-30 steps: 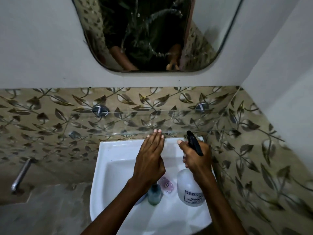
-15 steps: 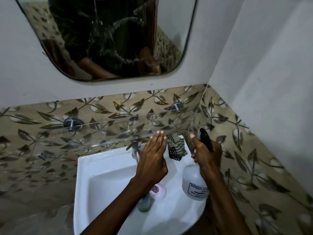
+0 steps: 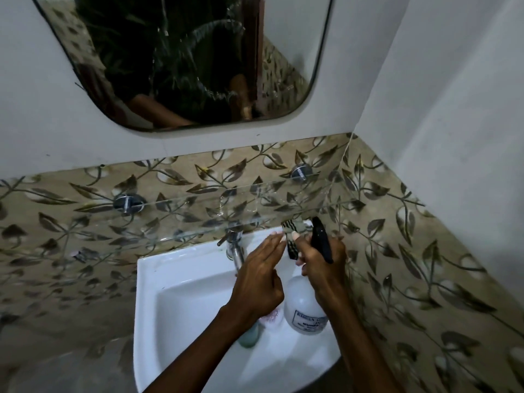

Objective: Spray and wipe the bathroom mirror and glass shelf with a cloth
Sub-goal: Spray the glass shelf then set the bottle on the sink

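Note:
My right hand (image 3: 320,265) grips the black trigger head of a white spray bottle (image 3: 304,310), held over the right side of the basin. My left hand (image 3: 259,282) is flat with its fingers straight, its fingertips beside a striped dark cloth (image 3: 292,242) that lies at the basin's back right corner under the glass shelf (image 3: 198,219). Whether the fingers touch the cloth I cannot tell. The mirror (image 3: 181,61) hangs above on the white wall, with wet streaks across its glass.
A chrome tap (image 3: 234,245) stands at the back of the white basin (image 3: 175,307). A small teal bottle (image 3: 249,334) and a pink item (image 3: 272,317) sit in the basin under my left wrist. The tiled corner wall is close on the right.
The view has shifted, bringing the cloth and tap into sight. My left hand has reached forward and right toward the cloth. My right hand still holds the spray bottle.

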Available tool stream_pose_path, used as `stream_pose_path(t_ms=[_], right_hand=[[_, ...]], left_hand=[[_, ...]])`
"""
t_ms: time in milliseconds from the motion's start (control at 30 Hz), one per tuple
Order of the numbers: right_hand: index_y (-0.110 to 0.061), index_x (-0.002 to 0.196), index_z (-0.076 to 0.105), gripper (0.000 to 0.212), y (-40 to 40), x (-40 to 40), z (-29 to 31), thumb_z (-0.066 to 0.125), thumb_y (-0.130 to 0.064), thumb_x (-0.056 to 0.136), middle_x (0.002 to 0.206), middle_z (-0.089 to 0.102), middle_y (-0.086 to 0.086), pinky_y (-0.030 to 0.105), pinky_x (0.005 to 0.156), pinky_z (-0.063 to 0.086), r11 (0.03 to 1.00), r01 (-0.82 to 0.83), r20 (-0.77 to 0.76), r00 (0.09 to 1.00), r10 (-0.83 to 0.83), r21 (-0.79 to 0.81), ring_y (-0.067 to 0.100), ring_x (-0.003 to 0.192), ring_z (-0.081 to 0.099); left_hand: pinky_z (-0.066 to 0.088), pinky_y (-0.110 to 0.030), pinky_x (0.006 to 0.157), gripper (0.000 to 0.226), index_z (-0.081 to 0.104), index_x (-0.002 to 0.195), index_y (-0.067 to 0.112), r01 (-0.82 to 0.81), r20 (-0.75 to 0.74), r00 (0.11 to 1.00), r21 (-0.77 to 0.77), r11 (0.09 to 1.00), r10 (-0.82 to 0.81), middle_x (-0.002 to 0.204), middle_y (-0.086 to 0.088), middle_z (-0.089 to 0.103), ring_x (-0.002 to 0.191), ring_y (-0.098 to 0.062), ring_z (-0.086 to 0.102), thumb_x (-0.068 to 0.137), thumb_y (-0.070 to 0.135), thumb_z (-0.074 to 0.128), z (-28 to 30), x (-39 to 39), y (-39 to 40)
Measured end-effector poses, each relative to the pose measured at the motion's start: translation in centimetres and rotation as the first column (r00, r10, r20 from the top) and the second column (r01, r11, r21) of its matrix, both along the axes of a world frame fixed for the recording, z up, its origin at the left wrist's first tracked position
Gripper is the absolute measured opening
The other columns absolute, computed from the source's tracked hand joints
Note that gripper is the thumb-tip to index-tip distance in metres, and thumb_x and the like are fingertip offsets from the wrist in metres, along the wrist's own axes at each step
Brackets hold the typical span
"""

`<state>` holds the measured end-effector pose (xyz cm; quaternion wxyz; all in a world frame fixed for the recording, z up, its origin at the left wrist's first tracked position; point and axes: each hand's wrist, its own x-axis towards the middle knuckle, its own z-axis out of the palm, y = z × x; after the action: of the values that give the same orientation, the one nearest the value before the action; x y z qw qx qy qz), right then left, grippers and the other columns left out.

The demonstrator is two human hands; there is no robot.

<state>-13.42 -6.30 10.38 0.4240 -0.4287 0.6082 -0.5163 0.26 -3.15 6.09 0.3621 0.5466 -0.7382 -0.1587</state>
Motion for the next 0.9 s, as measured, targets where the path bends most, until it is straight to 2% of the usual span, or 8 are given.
stream_pose_path(t_ms=[67,167,267,333,400,533,700,900], right_hand=[[-0.013,0.077,0.064,0.019,0.5,1.0,-0.7,0.081,-0.019,0.083,0.070,0.068,0.008,0.033,0.058,0.051,0.993,-0.108,-0.010,0.994,0.108,-0.049,0.022,0.066,0.069],[-0.015,0.086,0.066,0.019,1.3,2.1,-2.3,0.083,-0.023,0.081,0.081,0.069,0.003,0.041,0.075,0.058,0.985,-0.156,-0.022,0.988,0.154,-0.069,0.020,0.081,0.070],[-0.018,0.095,0.068,0.020,1.9,2.8,-3.9,0.084,-0.022,0.083,0.095,0.071,0.000,0.037,0.089,0.055,0.988,-0.138,-0.023,0.990,0.137,-0.067,0.015,0.096,0.068],[-0.023,0.100,0.068,0.025,2.0,3.1,-4.7,0.083,-0.028,0.081,0.100,0.071,-0.004,0.033,0.088,0.053,0.985,-0.159,-0.053,0.986,0.156,-0.060,0.014,0.100,0.067],[-0.025,0.103,0.065,0.031,1.7,3.1,-5.7,0.083,-0.029,0.078,0.103,0.069,-0.003,0.028,0.085,0.052,0.982,-0.179,-0.098,0.980,0.173,-0.057,0.014,0.099,0.066],[-0.028,0.107,0.063,0.039,1.1,1.8,-7.7,0.084,-0.012,0.078,0.104,0.069,-0.004,0.013,0.078,0.047,0.970,-0.232,-0.207,0.948,0.243,0.077,0.011,0.096,0.065],[-0.010,0.119,0.069,0.044,-0.4,0.0,-9.6,0.080,0.003,0.078,0.103,0.066,-0.006,0.026,0.085,0.050,0.935,-0.297,-0.307,0.887,0.345,0.192,0.015,0.098,0.064],[-0.012,0.107,0.075,0.035,-5.4,1.5,-11.2,0.080,0.005,0.076,0.099,0.072,-0.005,0.033,0.085,0.055,0.950,-0.307,-0.332,0.891,0.309,0.061,0.015,0.095,0.068]], left_hand=[[0.042,-0.028,0.110,0.091,0.037,0.152,0.025,0.085,-0.217,0.975,0.198,0.976,-0.041,0.150,0.010,0.047,0.140,0.006,0.036,0.069,-0.010,0.051,-0.3,0.5,1.2],[0.043,-0.015,0.102,0.095,0.031,0.152,0.026,0.321,-0.428,0.897,0.454,0.831,-0.113,0.149,0.014,0.045,0.137,0.001,0.043,0.071,-0.016,0.057,-1.1,0.8,2.5],[0.037,-0.005,0.098,0.086,0.036,0.141,0.034,0.281,-0.319,0.942,0.564,0.777,-0.109,0.142,0.014,0.045,0.133,-0.006,0.045,0.072,0.008,0.081,-2.1,0.7,3.3],[0.037,0.002,0.086,0.083,0.046,0.137,0.026,0.198,-0.254,0.965,0.548,0.813,-0.064,0.129,0.016,0.049,0.116,0.004,0.048,0.066,0.026,0.090,-2.4,0.4,3.3],[0.034,0.007,0.078,0.077,0.056,0.130,0.013,0.155,-0.239,0.970,0.506,0.849,-0.035,0.118,0.015,0.051,0.105,0.012,0.043,0.063,0.022,0.092,-2.8,-0.1,2.9],[0.043,-0.010,0.083,0.073,0.061,0.120,0.020,0.045,-0.210,0.976,0.481,0.875,0.065,0.115,0.010,0.058,0.099,-0.002,0.053,0.053,0.032,0.091,-5.0,-0.4,1.6],[0.048,-0.030,0.097,0.082,0.062,0.127,0.014,-0.053,-0.153,0.979,0.457,0.888,0.137,0.124,-0.001,0.063,0.117,-0.021,0.058,0.047,0.022,0.077,-7.5,0.0,-1.3],[0.035,-0.037,0.117,0.088,0.036,0.153,0.018,-0.202,-0.051,0.964,0.495,0.845,0.260,0.160,-0.007,0.034,0.152,-0.022,0.021,0.071,0.014,0.069,-8.9,-0.6,-4.2]])
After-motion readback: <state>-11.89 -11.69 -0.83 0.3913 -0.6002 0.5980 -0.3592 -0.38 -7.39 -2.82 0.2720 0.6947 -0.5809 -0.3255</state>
